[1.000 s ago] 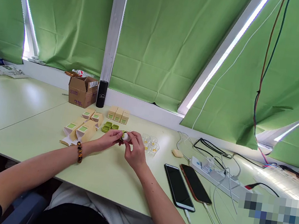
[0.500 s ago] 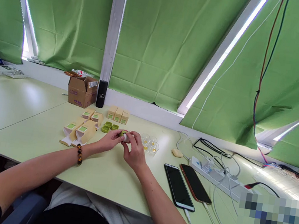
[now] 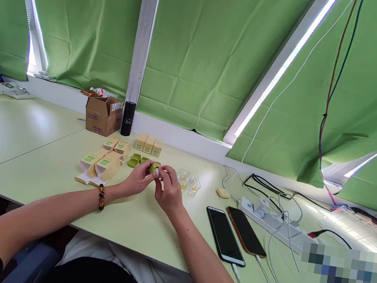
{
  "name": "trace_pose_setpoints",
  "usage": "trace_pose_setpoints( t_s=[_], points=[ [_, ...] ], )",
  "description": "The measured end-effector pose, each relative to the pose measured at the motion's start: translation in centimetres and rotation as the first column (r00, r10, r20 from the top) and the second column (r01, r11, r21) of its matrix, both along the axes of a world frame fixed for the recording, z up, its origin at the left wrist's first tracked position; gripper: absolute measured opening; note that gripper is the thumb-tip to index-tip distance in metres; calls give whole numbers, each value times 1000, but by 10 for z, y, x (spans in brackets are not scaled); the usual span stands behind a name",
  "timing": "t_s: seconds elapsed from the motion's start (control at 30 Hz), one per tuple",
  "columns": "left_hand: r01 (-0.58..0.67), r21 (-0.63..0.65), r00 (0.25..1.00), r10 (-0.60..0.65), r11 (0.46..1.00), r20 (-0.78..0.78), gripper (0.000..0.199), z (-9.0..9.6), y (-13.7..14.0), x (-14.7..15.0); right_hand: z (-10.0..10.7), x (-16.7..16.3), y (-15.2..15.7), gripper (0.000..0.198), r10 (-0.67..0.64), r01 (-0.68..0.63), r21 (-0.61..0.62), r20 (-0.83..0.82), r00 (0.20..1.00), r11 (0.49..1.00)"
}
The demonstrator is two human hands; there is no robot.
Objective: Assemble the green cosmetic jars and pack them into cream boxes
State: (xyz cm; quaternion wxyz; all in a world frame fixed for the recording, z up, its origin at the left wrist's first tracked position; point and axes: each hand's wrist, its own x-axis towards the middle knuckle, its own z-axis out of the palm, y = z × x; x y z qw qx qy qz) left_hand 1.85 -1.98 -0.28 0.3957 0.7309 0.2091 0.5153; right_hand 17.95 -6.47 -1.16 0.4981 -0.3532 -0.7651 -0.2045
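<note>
The left hand (image 3: 138, 180) and right hand (image 3: 170, 193) meet above the worktop (image 3: 137, 221), midway between front and back edges, both gripping a small green-and-white object (image 3: 153, 168); green containers (image 3: 132, 163) stand just beyond, toward the back edge.

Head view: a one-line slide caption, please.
Left hand and right hand hold a small green-and-white item between small cartons and clear containers.
</note>
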Motion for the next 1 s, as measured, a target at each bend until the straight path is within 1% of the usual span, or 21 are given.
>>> trace_pose_setpoints(
  t_s=[0.13, 0.23, 0.3, 0.4, 0.47, 0.57, 0.63, 0.73, 0.83, 1.0],
  points=[
    [-48, 42, 997, 46, 998, 58, 37, -4, -2, 3, -1, -1, -1, 42, 7, -7, 13, -11, 1000, 1000],
    [-68, 43, 995, 65, 997, 80, 37, -4, -6, 4, -1, -1, -1, 42, 8, -7, 23, -10, 1000, 1000],
    [-43, 26, 996, 41, 999, 84, 38, -2, -9, 4, -1, -1, 0, 43, 10, -9, 29, -14, 1000, 1000],
    [56, 0, 995, -56, 998, 80, 40, -2, -10, 4, -2, 2, 1, 45, 22, -21, 30, -37, 999, 999],
    [110, -16, 993, -109, 994, 51, 46, -3, -7, 5, -3, 3, 1, 46, 29, -28, 14, -42, 999, 1000],
    [92, -68, 996, -92, 993, -1, 52, -4, -1, 5, -4, 2, 1, 48, 31, -32, -27, -25, 999, 999],
    [53, -108, 998, -56, 993, -27, 48, -4, 2, 5, -5, 0, 1, 51, 27, -28, -41, -15, 1000, 999],
    [23, -127, 997, -32, 992, -65, 46, -3, 3, 3, -5, -4, 1, 54, 12, -13, -57, -23, 1000, 998],
    [32, -125, 996, -41, 992, -74, 49, -2, 3, 1, -5, -4, 3, 50, -2, -2, -82, -46, 999, 997],
    [92, -154, 995, -98, 984, -30, 52, -5, 5, 1, -5, -2, 4, 43, -2, -4, -101, -59, 998, 995]
  ],
)
